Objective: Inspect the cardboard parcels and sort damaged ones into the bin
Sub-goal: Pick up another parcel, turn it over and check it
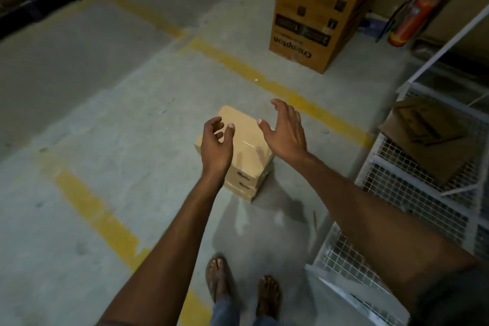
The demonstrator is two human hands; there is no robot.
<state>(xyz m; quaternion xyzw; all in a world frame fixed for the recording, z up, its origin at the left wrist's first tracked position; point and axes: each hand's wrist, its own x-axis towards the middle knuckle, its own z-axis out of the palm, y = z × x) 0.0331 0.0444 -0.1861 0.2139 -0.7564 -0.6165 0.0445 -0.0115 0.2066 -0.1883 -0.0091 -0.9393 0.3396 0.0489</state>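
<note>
Parcel stack [244, 151] on floor [105, 114], wire bin [412, 188] right.

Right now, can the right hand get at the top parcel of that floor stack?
Probably yes. The right hand hovers open over the right edge of the top parcel, with nothing between them. The left hand is over the other side and isn't blocking.

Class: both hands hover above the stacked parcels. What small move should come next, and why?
Probably lower both hands to grip the top parcel by its sides and lift it for inspection: the left hand and right hand hover open above it, holding nothing.
</note>
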